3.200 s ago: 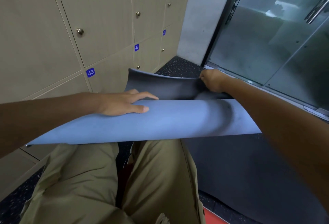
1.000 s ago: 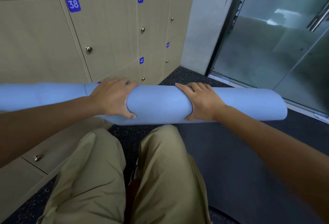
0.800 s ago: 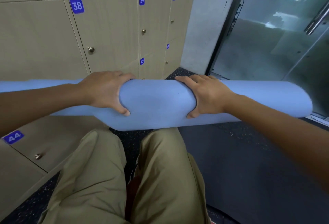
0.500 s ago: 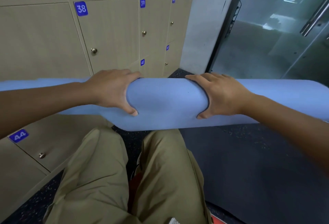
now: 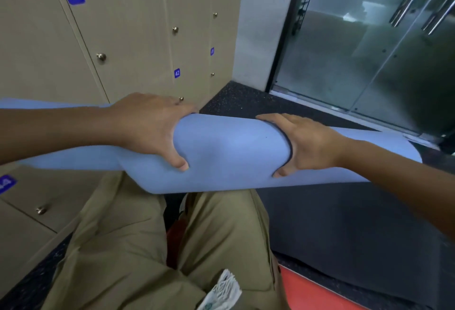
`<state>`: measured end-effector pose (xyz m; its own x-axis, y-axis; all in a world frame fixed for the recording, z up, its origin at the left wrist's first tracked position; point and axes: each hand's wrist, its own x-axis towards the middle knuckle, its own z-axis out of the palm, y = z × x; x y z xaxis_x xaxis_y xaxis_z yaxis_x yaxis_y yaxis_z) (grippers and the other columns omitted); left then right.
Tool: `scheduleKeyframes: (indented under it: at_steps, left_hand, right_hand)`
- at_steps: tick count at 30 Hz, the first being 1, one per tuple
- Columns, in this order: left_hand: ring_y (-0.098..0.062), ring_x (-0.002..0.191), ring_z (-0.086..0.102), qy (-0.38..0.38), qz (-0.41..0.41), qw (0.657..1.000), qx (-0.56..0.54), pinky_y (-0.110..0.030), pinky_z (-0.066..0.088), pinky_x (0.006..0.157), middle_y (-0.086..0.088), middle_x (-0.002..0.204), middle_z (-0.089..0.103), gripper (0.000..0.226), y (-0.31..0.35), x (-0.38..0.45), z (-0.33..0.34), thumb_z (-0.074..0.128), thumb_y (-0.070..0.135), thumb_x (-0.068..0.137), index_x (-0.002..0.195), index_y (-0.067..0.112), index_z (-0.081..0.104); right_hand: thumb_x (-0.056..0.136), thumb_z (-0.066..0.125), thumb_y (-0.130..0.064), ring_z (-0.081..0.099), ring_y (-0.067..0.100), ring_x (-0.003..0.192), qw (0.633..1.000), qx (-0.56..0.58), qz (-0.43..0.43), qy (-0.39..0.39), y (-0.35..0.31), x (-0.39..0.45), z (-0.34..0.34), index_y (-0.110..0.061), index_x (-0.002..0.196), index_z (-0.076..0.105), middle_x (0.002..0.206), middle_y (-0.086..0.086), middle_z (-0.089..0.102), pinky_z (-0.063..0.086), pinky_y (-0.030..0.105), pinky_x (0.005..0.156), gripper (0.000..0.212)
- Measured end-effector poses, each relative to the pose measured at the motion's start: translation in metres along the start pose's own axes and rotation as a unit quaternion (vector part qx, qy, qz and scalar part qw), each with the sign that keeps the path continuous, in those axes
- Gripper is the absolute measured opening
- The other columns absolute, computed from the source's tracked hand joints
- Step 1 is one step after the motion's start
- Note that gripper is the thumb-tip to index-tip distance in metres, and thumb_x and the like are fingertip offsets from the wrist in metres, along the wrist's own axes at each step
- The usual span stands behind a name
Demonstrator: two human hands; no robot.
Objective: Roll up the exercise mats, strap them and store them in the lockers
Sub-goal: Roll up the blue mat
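Nearest, the person's knees in khaki trousers (image 5: 138, 248) are bent over the dark floor (image 5: 357, 236), and a strip of red mat (image 5: 317, 292) shows at the floor's near right edge. Above the knees one blue rolled mat (image 5: 231, 152) is held in the air, clear of the floor, with its long axis running left to right across the body.

Both hands sit on top of it near the middle. The left hand (image 5: 150, 130) is curled over the roll, fingers over the far side and thumb dug into the near face. The right hand (image 5: 310, 144) grips the same way, just right of centre, and the foam bulges between them. Neither hand is clearly nearer.

No strap is in sight, so strapping seems the next step, and one hand must keep the roll squeezed.

Beyond stand the lockers (image 5: 128, 39), all shut, with six number plates visible. Farthest right is one glass door (image 5: 369, 39).
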<state>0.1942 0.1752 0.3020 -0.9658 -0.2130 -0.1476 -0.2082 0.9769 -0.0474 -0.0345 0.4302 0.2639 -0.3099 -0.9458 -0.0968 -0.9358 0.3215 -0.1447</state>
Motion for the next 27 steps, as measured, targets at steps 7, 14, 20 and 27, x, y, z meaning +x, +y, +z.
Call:
scheduleKeyframes:
  at_steps: [7,14,20,27]
  left_hand:
    - [-0.004,0.098,0.061,-0.094,-0.004,0.990,-0.105,-0.037,0.054,0.086,0.025,0.109,0.063,0.085,0.010,-0.024,0.045,0.077,0.084,0.046,0.120,0.057,0.043]
    - [0.004,0.099,0.066,-0.167,-0.011,0.960,-0.223,-0.035,0.055,0.093,0.028,0.108,0.068,0.085,-0.002,-0.017,0.073,0.085,0.082,0.041,0.114,0.054,0.051]
    - [0.001,0.121,0.055,-0.170,-0.017,0.959,-0.226,-0.033,0.046,0.107,0.025,0.136,0.053,0.111,-0.005,-0.012,0.075,0.072,0.087,0.053,0.147,0.042,0.034]
    - [-0.022,0.136,0.045,0.063,0.050,0.996,-0.032,-0.042,0.040,0.112,0.003,0.152,0.043,0.132,0.018,-0.012,0.106,0.044,0.101,0.055,0.159,0.023,0.027]
  right_hand:
    - [0.062,0.085,-0.067,0.032,0.016,0.141,0.995,0.030,-0.075,-0.067,-0.044,-0.016,0.034,-0.045,0.157,0.004,0.158,-0.010,0.029,0.032,0.042,0.116,0.127]
    - [0.054,0.077,-0.081,0.040,0.021,0.133,0.995,-0.022,-0.093,-0.021,-0.065,-0.003,0.075,-0.045,0.158,0.004,0.151,-0.005,0.037,0.035,0.046,0.111,0.131]
    - [0.054,0.089,-0.064,0.044,0.014,0.128,0.989,0.074,-0.075,-0.106,-0.055,0.032,0.057,-0.055,0.149,0.019,0.139,-0.014,0.045,0.038,0.042,0.110,0.118]
    - [0.061,0.098,-0.040,0.060,-0.002,0.115,0.939,0.243,-0.016,-0.243,-0.037,0.068,0.038,-0.057,0.136,0.042,0.128,-0.029,0.058,0.051,0.033,0.103,0.095]
